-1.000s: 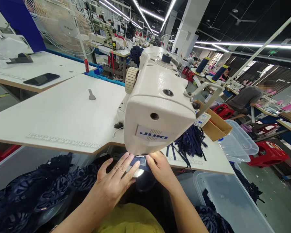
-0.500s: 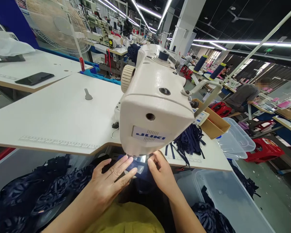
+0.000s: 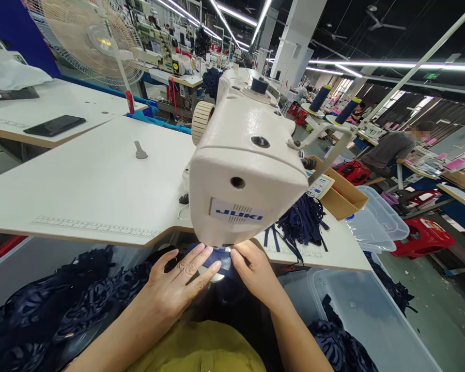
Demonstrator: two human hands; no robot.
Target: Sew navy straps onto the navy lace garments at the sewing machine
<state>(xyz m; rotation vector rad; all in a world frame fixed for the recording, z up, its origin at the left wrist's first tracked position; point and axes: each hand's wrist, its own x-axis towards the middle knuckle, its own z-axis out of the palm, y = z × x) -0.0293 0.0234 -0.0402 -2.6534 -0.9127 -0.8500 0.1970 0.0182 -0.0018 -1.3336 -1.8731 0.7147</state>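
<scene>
A white sewing machine marked JUKI stands in front of me and hides its needle area from above. Under its head lies a piece of navy fabric, thin and partly lit. My left hand rests flat on the fabric's left side, fingers spread. At the right side of the cloth, my right hand has thumb and bent fingers pressed together at its edge. The fingertips of both hands are close to the machine head. A bundle of navy straps lies on the table to the right of the machine.
Plastic bins hold navy pieces at left and more navy pieces at lower right. A cardboard box sits behind the straps. The white tabletop carries a small grey metal piece. A phone lies farther left.
My right hand has shifted slightly left and away from me, closer to my left hand. The fabric has slid farther under the machine head. My left hand has barely moved.
</scene>
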